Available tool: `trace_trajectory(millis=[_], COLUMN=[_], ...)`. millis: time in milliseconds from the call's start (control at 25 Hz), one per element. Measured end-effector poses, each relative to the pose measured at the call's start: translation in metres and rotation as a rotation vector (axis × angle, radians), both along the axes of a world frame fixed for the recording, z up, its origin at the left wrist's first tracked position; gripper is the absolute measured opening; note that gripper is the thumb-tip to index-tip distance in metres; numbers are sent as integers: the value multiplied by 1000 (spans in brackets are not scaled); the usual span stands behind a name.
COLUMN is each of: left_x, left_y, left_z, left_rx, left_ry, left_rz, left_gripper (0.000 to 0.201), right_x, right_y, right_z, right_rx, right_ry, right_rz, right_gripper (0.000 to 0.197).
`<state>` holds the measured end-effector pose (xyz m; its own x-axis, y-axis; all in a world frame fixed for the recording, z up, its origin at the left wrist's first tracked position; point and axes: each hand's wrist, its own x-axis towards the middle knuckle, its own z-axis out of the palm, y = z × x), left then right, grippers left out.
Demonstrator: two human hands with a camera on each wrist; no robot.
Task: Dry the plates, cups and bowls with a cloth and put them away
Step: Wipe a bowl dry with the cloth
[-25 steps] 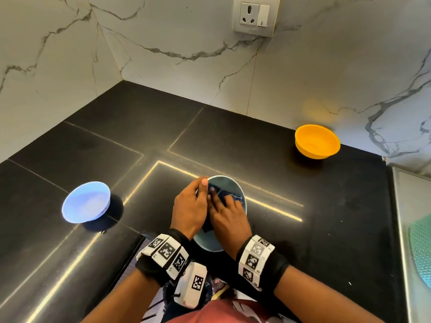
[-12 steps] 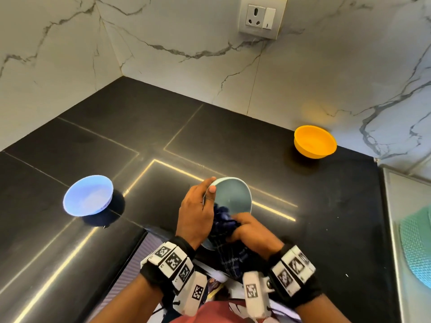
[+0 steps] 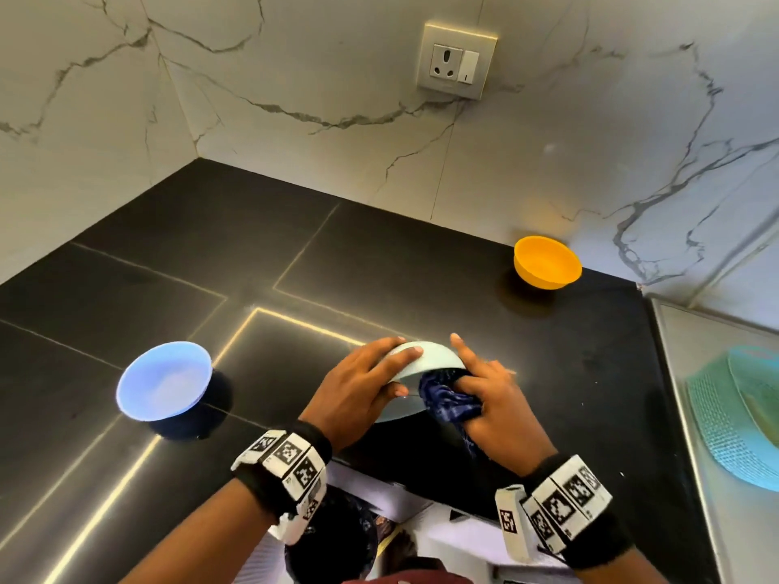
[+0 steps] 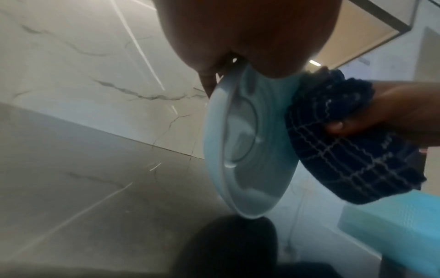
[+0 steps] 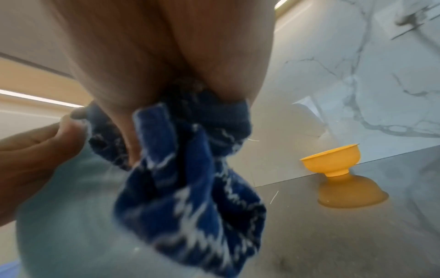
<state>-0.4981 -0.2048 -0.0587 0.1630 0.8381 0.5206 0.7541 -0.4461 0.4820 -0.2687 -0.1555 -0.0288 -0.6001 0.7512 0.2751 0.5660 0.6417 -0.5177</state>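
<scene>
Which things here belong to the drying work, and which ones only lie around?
In the job:
- pale blue-grey bowl, held by left hand
- dark blue checked cloth, gripped by right hand
- orange bowl
- light blue bowl

Lying about:
- teal mesh basket
- wall socket

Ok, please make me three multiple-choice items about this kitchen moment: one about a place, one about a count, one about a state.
1. Where does the orange bowl stand?
A. by the back wall, to the right
B. in the person's hands
C. beside the lilac bowl

2. How many bowls are in view?
A. one
B. three
C. five

3. What does the right hand hold?
A. nothing
B. a spoon
C. a dark blue cloth

Answers:
1 A: it stands on the counter near the marble wall.
2 B: the orange bowl, the lilac bowl and the pale blue bowl gripped by the left hand.
3 C: its fingers bunch the cloth against that bowl.
</scene>
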Motion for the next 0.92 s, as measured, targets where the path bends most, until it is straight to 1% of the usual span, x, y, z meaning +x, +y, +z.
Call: trace_trajectory(millis=[80,120,160,200,240,280,320,360,400,440,480,520,560,600,680,800,840,920], left_x=[-10,-12,-12,-12,-11,-11,-10,-6,-2,4,8,11,11,10,7,1,-2,-10], left_y=[-1,-3,-6,-11,-18,-25,-32,-39,-45,-50,-55,-57,-57,-56,-53,-53,-53,-50], left_z=[0,0,1,2,6,9,10,12,13,14,19,27,34,40,46,46,46,44], left_rx=[40,19,-27,-94,-185,-304,-438,-584,-705,-776,-817,-841,-840,-819,-773,-762,-747,-703], left_ry=[167,221,229,175,62,-92,-270,-464,-668,-871,-1045,-1173,-1248,-1279,-1318,-1389,-1411,-1428], left_rz=[14,78,182,305,429,537,610,645,628,572,502,432,369,318,271,255,280,370], left_gripper=[49,55,61,68,75,77,71,57,41,28,26,31,36,39,36,28,29,31], right_x=[-9,-12,-17,-22,-28,-35,-41,-48,-53,-56,-60,-64,-67,-70,-73,-79,-78,-71], right_y=[-11,-17,-26,-34,-41,-48,-54,-61,-67,-73,-80,-85,-91,-97,-108,-124,-126,-124], right_z=[-2,-4,-6,-7,-8,-10,-11,-12,-13,-14,-14,-14,-14,-15,-19,-18,-18,-16], right_rx=[140,206,264,308,332,343,339,324,306,292,274,261,249,246,257,208,164,99], right_ry=[-3,5,4,5,10,17,23,28,29,25,24,26,28,29,23,21,31,44], right_rz=[-99,-168,-238,-304,-359,-407,-450,-490,-525,-552,-570,-581,-585,-580,-521,-347,-264,-75], right_gripper=[24,19,17,18,18,17,18,21,25,28,30,31,32,34,43,63,63,51])
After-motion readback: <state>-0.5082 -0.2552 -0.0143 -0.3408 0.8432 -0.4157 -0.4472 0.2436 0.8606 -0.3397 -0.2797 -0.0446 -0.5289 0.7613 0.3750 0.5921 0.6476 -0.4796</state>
